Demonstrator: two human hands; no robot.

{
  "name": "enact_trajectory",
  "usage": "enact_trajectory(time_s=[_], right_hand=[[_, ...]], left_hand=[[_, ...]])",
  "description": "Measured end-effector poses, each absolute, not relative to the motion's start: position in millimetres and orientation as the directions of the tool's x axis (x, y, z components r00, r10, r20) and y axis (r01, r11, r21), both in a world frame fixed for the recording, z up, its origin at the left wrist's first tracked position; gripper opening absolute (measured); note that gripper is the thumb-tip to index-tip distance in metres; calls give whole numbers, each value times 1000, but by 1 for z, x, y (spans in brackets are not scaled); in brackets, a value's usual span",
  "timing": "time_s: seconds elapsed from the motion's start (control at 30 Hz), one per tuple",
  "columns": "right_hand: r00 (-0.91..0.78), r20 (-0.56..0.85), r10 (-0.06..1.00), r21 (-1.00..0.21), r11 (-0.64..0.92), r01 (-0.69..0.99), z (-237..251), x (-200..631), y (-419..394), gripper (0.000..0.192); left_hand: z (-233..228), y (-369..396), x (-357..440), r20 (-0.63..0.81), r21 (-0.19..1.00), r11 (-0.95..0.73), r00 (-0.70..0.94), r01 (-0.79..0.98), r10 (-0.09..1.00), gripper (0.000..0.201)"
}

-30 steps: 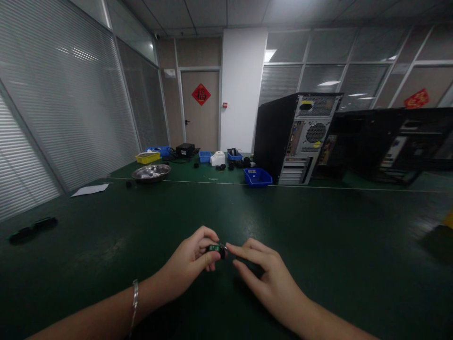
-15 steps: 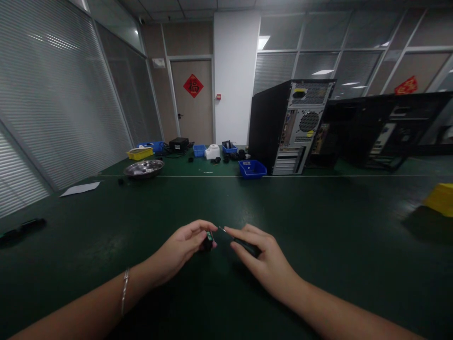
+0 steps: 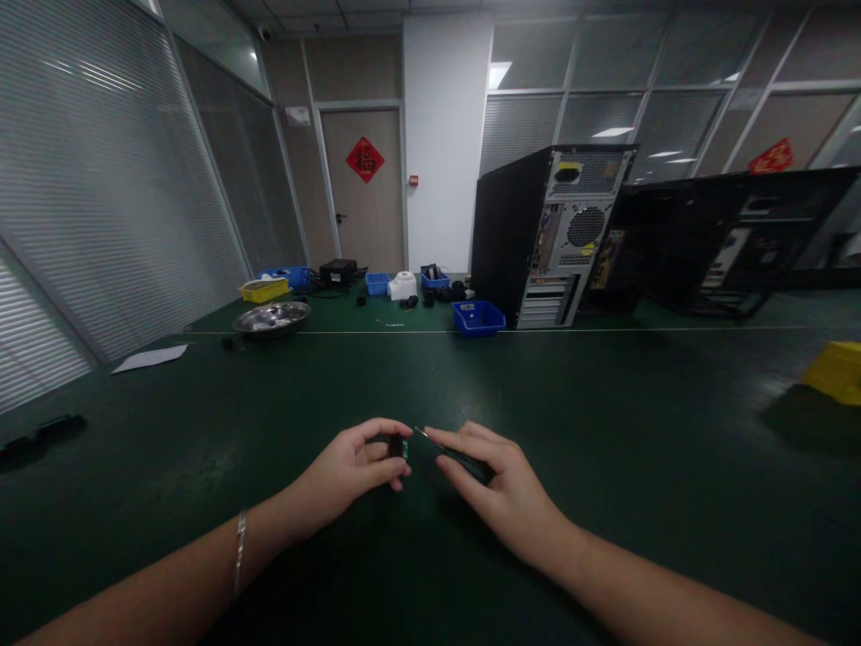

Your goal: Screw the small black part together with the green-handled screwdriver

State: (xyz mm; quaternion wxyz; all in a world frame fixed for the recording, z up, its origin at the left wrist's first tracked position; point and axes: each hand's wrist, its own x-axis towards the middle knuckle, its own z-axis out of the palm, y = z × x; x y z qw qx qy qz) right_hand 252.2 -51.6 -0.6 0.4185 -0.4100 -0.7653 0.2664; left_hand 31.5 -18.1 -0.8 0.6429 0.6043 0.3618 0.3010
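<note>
The small dark part (image 3: 398,446) pinched in the left hand (image 3: 350,471) is mostly covered by thumb and fingers; only a black corner with a green fleck shows, too small to identify. The slim dark tool (image 3: 457,460) in the right hand (image 3: 504,498) disappears under the fingers, its thin tip at 9 o'clock barely visible. Both forearms are cut off by the lower edge. The yellow bin (image 3: 834,371) at 3 o'clock is clipped by the right edge (contents unseen). The steel bowl (image 3: 272,318) at 11 o'clock holds bits too small to tell
</note>
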Motion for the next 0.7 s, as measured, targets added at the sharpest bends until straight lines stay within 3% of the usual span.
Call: enact_trajectory(time_s=[0.13,0.3,0.57,0.7], right_hand=[[-315,420,851,-751,521,405,1,252,-51,33],[-327,413,850,-752,521,405,2,252,-52,32],[-351,372,859,-751,501,431,6,252,-53,28],[-389,242,889,-676,442,590,7,251,-55,21]], left_hand=[[4,-27,34,11,954,-191,609,231,793,42],[9,-32,33,109,718,-535,687,446,719,39],[8,-29,31,159,619,-601,668,506,727,42],[10,-30,30,104,653,-556,665,515,739,47]])
